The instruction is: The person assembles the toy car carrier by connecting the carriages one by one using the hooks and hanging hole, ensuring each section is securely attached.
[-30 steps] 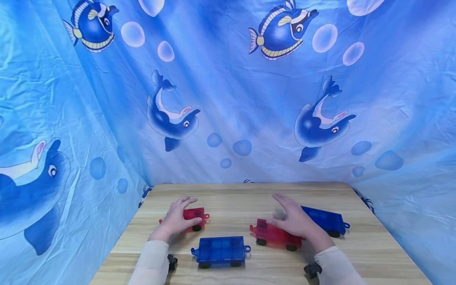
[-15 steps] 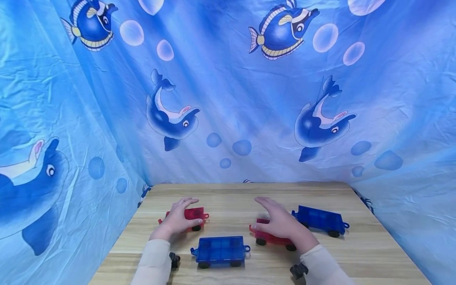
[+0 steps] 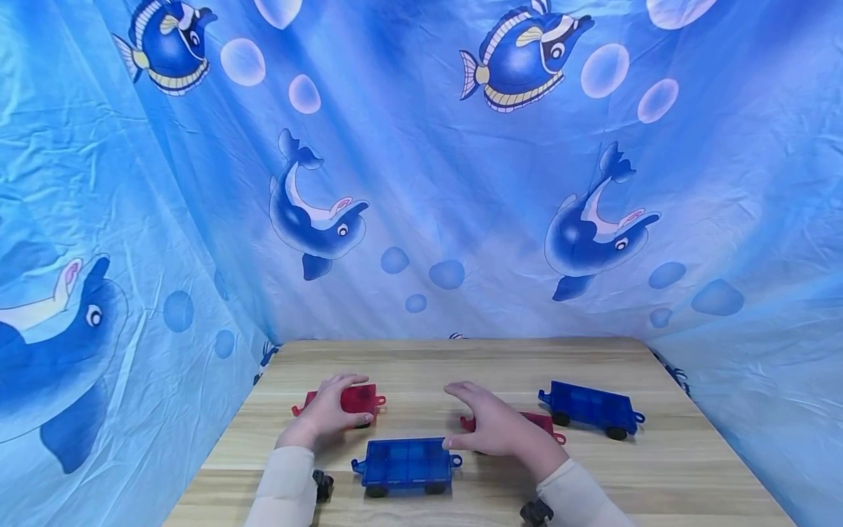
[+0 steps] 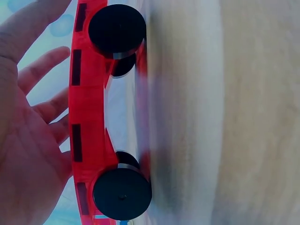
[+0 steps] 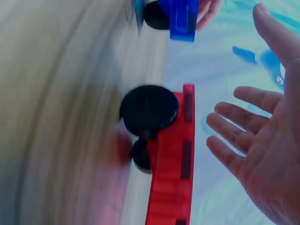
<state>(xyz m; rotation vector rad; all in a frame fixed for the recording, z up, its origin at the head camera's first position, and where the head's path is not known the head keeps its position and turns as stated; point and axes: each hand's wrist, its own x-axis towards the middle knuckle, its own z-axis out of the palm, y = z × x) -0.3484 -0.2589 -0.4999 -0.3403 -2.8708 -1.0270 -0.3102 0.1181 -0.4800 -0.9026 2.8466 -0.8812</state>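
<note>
Flat red translucent plastic wagons (image 3: 361, 399) (image 3: 540, 421): no lettering can be read.
Flat blue translucent plastic wagons (image 3: 408, 460) (image 3: 589, 405): no label or number can be read.
Blue printed fabric backdrop (image 3: 421, 168): no text can be made out.

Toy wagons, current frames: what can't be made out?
- Head: the left red wagon's near left wheel, behind the left grip.
- Head: most of the right red wagon's near side, behind the right grip.
- Left wrist: left red wagon's ends, cut off by top and bottom edges.
- Right wrist: blue wagon, cut off by top edge; table grain, blurred.
</note>
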